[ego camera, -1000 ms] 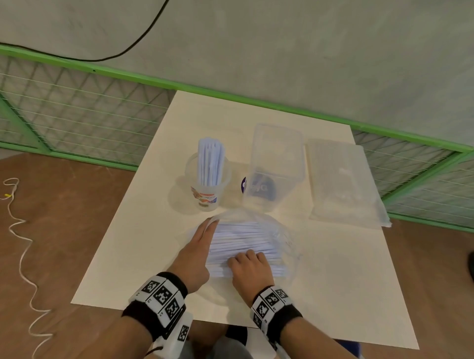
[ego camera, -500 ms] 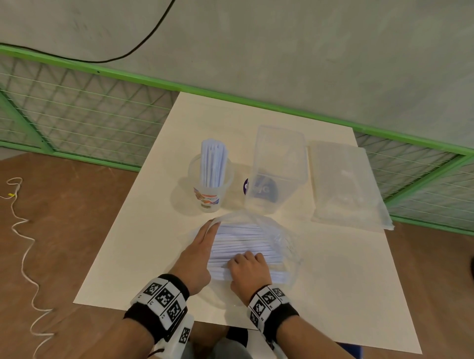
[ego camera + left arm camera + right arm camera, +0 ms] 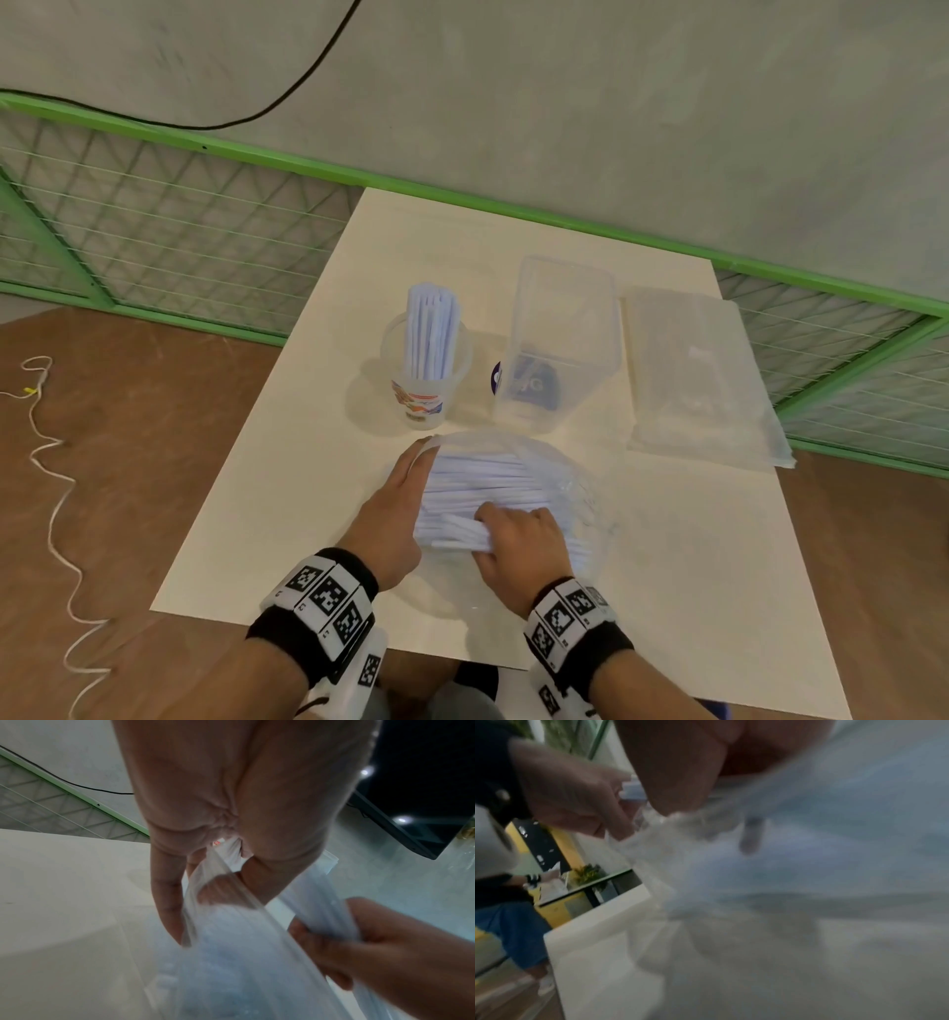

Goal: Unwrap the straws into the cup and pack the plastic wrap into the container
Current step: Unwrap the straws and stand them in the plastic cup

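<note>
A bundle of white paper-wrapped straws (image 3: 493, 478) lies in clear plastic wrap (image 3: 575, 493) on the table's near half. My left hand (image 3: 413, 470) lies along the bundle's left end, and in the left wrist view its thumb and fingers (image 3: 167, 902) pinch the wrap's open edge (image 3: 205, 874). My right hand (image 3: 495, 527) has its fingers curled round a bunch of straws (image 3: 326, 912) at the near side of the bundle. A clear cup (image 3: 426, 406) with upright straws (image 3: 431, 334) stands behind. To its right stands the clear container (image 3: 562, 308).
A flat stack of clear plastic bags (image 3: 693, 380) lies right of the container. The cream table (image 3: 719, 591) meets a green mesh fence (image 3: 154, 231) at its far edge. A white cord (image 3: 51, 488) lies on the brown floor, left.
My right hand's fingers, earlier resting on top of the bundle, now curl round a bunch of straws whose ends stick out leftward. The left hand has stayed at the bundle's left end.
</note>
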Available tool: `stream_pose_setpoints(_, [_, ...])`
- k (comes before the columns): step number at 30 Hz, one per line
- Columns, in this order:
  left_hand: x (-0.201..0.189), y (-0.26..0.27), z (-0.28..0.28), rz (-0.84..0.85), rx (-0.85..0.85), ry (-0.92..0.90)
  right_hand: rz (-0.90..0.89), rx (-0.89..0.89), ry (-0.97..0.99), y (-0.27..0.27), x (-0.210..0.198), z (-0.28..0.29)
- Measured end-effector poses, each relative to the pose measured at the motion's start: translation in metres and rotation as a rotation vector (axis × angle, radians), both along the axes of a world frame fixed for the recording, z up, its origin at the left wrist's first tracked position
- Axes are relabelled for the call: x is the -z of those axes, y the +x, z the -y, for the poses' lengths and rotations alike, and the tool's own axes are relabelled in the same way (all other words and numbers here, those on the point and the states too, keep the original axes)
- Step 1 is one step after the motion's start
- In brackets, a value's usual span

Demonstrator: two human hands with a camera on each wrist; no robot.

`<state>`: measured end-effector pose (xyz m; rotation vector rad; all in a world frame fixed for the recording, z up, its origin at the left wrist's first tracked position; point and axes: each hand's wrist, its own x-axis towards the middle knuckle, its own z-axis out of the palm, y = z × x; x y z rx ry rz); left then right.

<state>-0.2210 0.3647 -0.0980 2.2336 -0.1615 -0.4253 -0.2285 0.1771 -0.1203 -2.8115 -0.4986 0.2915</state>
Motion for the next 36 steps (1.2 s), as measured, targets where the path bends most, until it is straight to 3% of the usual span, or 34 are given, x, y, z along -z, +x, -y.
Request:
stream_pose_setpoints(3, [0.001,0.0,0.0,0.01,-0.004,-0.004,0.018,0.204,0.441,0.0,-0.026,0.004])
stream_pose_setpoints(5, [0.0,0.0,0.0,0.011,-0.005,-0.013,-0.083,0.401,0.718,-0.001,-0.038,0.006])
stream_pose_setpoints(8, [-0.001,0.001,0.002,0.031,0.003,-0.014,-0.153,0.449,0.828,0.0,-0.043,0.007])
stream_pose_setpoints(15, [-0.001,0.003,0.002,0.026,0.017,-0.011,-0.294,0.487,0.741,0.01,-0.042,0.023])
stream_pose_setpoints(18, [-0.001,0.003,0.0,0.019,0.013,-0.003,-0.251,0.418,0.675,0.028,-0.076,0.025])
stream_pose_setpoints(24, [-0.006,0.002,0.0,-0.021,0.023,-0.019,-0.044,0.295,0.832,0.094,-0.181,0.012])
stream_pose_setpoints(27, [-0.009,0.003,0.0,-0.029,0.025,-0.004,0.036,0.212,0.826,0.129,-0.209,-0.007])
stream_pose_setpoints(31, [-0.011,0.003,0.001,-0.039,0.021,0.006,0.093,0.187,0.731,0.17,-0.207,-0.038])
stream_pose_setpoints(36, [-0.012,0.003,0.001,-0.034,0.018,0.01,-0.087,0.187,0.475,0.192,-0.167,-0.065])
